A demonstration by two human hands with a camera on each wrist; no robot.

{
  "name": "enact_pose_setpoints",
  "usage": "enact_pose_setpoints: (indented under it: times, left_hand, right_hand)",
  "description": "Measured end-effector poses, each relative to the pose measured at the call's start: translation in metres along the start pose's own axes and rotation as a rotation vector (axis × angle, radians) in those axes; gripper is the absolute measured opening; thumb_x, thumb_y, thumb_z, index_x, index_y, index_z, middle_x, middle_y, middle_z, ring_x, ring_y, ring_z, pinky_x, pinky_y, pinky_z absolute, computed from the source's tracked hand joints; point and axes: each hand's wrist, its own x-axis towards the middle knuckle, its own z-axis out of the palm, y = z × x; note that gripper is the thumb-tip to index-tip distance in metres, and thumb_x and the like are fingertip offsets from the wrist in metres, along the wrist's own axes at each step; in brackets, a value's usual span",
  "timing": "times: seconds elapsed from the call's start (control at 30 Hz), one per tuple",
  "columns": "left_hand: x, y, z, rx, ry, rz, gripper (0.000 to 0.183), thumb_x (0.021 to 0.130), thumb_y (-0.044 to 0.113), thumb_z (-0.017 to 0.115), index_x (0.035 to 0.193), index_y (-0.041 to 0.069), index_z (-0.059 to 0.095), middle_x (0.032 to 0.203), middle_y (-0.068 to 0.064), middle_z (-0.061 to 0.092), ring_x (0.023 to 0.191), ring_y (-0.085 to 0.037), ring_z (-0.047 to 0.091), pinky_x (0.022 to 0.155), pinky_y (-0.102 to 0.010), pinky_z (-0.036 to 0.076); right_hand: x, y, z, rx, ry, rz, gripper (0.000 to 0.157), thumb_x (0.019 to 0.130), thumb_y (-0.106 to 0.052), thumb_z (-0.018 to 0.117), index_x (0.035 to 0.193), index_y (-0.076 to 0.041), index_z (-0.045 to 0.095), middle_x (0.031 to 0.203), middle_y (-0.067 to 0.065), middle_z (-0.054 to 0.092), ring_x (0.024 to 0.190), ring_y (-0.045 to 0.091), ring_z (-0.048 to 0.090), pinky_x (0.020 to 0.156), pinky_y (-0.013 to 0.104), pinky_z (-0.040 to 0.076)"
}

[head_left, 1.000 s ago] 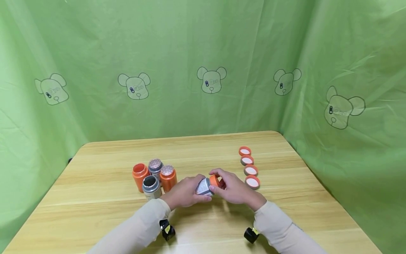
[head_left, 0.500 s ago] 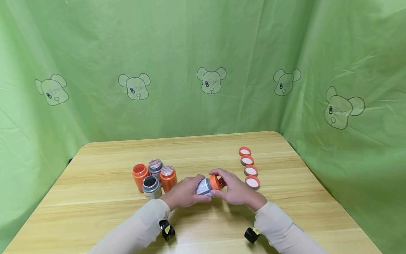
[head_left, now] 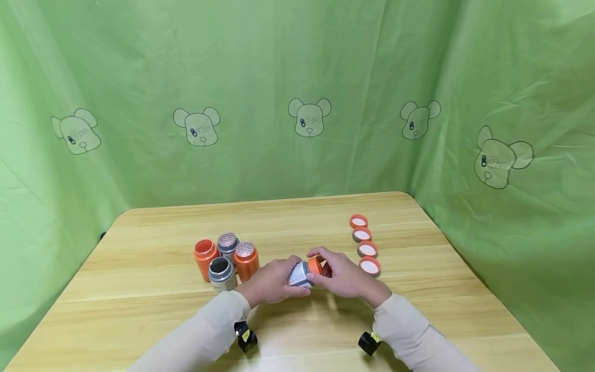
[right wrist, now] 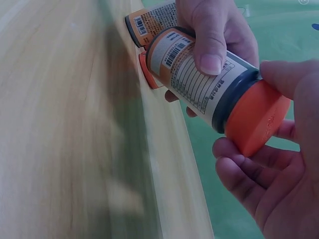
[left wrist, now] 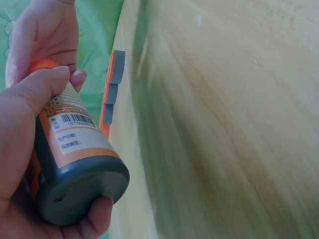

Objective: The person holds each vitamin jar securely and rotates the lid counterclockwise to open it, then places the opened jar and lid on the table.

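A dark grey pill bottle [right wrist: 194,74] with a white and orange label is held tilted above the table, its base toward the left. My left hand [head_left: 274,279] grips the bottle's body, thumb along the label and fingers under the base in the left wrist view. The orange screw cap [right wrist: 259,117] sits on the bottle's neck. Thumb and fingers of my right hand [head_left: 341,275] pinch the cap's rim from the right. In the left wrist view, the bottle [left wrist: 79,144] shows its base and barcode, and its neck is partly hidden behind my left thumb.
Left of my hands stand an open orange bottle [head_left: 205,258], an open grey bottle [head_left: 223,276], a foil-sealed grey bottle [head_left: 228,242] and a foil-sealed orange bottle [head_left: 247,261]. Several upturned caps [head_left: 370,266] lie in a row at right on the wooden table [head_left: 153,320].
My right thumb and fingers have shifted a little around the orange cap. The left hand keeps its grip on the bottle, and the other bottles and caps stay in place.
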Motion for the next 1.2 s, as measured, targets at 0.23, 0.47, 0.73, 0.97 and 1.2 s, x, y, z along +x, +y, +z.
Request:
enact_pose_setpoints:
  times: [0.23, 0.47, 0.73, 0.97, 1.2]
  left_hand:
    - [-0.0005, -0.0008, -0.0001, 0.001, 0.011, 0.006, 0.058, 0.083, 0.047, 0.073, 0.123, 0.01, 0.053, 0.087, 0.006, 0.06, 0.071, -0.006, 0.056, 0.063, -0.023, 0.047]
    - [-0.0003, -0.0012, -0.0007, 0.004, 0.015, 0.015, 0.056, 0.083, 0.047, 0.073, 0.122, 0.011, 0.053, 0.086, 0.006, 0.059, 0.071, -0.007, 0.056, 0.063, -0.023, 0.047]
    - [-0.0002, 0.0008, 0.0001, 0.008, 0.014, 0.015, 0.058, 0.083, 0.047, 0.073, 0.123, 0.01, 0.053, 0.087, 0.005, 0.06, 0.071, -0.006, 0.056, 0.062, -0.023, 0.047]
    - [-0.0002, 0.001, 0.0012, 0.009, -0.001, 0.009, 0.06, 0.083, 0.047, 0.073, 0.125, 0.01, 0.052, 0.09, 0.004, 0.061, 0.072, -0.006, 0.056, 0.063, -0.023, 0.047]
    - [0.0002, -0.0015, 0.0024, 0.012, 0.016, 0.016, 0.059, 0.082, 0.046, 0.075, 0.123, 0.01, 0.053, 0.087, 0.006, 0.06, 0.071, -0.006, 0.056, 0.062, -0.023, 0.047]
  right_hand:
    - [-0.0005, 0.0, -0.0015, 0.037, -0.01, -0.044, 0.047, 0.091, -0.025, 0.069, 0.13, -0.009, 0.049, 0.093, -0.005, 0.058, 0.083, 0.014, 0.059, 0.075, 0.038, 0.052]
    - [-0.0017, 0.0007, -0.0028, 0.045, -0.006, -0.082, 0.05, 0.087, -0.017, 0.072, 0.13, -0.01, 0.049, 0.104, -0.003, 0.059, 0.089, 0.016, 0.06, 0.08, 0.045, 0.05]
    - [-0.0009, 0.0025, -0.0015, -0.006, -0.008, -0.071, 0.048, 0.096, -0.031, 0.061, 0.134, -0.006, 0.046, 0.095, -0.004, 0.059, 0.082, 0.015, 0.059, 0.073, 0.034, 0.051]
    - [0.0006, -0.0001, -0.0014, -0.043, -0.012, -0.007, 0.043, 0.098, -0.04, 0.056, 0.129, -0.011, 0.05, 0.074, -0.005, 0.053, 0.065, 0.014, 0.051, 0.059, 0.027, 0.044]
    - [-0.001, -0.0003, -0.002, 0.012, -0.017, -0.033, 0.05, 0.091, -0.031, 0.068, 0.131, -0.008, 0.049, 0.09, -0.005, 0.058, 0.083, 0.013, 0.057, 0.075, 0.033, 0.051]
